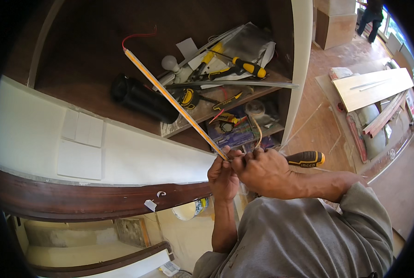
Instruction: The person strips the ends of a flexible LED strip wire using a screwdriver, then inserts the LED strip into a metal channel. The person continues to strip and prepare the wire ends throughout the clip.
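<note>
A long, slim LED strip light (170, 99) in a pale channel slants up and left from my hands. Thin red wires (140, 35) stick out of its far end. My left hand (223, 178) is closed round the near end of the strip. Just right of it, my right hand (264, 173) is curled, fingers close against the strip's end. A black-and-yellow screwdriver handle (306, 159) juts out from my right hand; its shank is hidden. A beige cord (258, 129) rises beside my right fingers; its lower end is hidden.
Dark cabinet shelves hold a black cylinder (142, 99), a light bulb (170, 63), a tape measure (189, 98), another screwdriver (249, 67) and a tape roll (255, 108). A white bucket (188, 211) stands below. Boards (373, 88) and sacks lie at right, with a person (371, 21) far off.
</note>
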The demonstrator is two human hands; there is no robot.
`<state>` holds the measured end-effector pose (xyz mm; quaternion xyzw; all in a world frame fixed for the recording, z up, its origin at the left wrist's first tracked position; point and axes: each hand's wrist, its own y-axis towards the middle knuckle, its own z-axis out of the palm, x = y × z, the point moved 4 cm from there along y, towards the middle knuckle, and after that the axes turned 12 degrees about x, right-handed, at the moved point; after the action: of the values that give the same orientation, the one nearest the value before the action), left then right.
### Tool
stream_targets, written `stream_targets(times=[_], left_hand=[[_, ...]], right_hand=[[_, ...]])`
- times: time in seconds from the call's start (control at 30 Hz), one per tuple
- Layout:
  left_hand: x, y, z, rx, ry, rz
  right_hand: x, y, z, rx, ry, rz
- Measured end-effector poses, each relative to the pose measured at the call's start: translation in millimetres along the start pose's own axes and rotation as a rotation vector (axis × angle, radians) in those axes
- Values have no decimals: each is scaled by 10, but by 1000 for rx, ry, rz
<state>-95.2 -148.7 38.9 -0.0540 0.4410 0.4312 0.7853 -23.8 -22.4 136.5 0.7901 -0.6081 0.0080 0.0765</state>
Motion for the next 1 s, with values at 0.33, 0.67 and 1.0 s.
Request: stream_targets(times=[0.33,0.67,1.0], left_hand=[[-84,-31,31,4,-192,-4],[-5,-262,38,74,-231,-38],[23,-282,96,160,-180,-15]], right_hand=[[-120,-235,-214,99,216,-19],[-61,-323,-83,214,297,-20],[-12,-335,-57,183,290,-4]])
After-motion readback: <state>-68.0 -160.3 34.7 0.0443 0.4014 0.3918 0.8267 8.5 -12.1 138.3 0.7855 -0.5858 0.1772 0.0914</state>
